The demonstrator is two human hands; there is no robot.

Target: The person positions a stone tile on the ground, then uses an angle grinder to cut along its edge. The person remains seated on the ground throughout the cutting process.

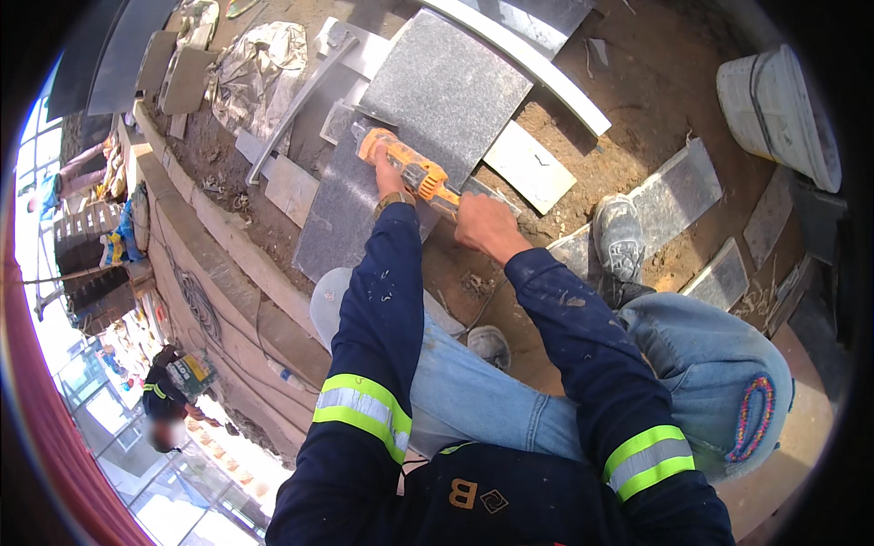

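Note:
An orange angle grinder (423, 171) is held in both my hands over dark grey stone slabs. My left hand (389, 175) wraps round its body near the head, a watch (395, 200) on that wrist. Behind it, my right hand (490, 225) grips the rear end of the grinder. The grinder's head is at the edge where the upper grey slab (446, 82) meets the lower grey slab (332, 218); I cannot tell whether the disc touches stone.
A pale curved strip (537, 68) runs past the upper slab. Offcuts (531, 166) lie on the dirt around my shoe (619, 238). At the right stands a white bucket (774, 114); at the left are a crumpled sheet (261, 77), a cable (196, 300) and another person (168, 400).

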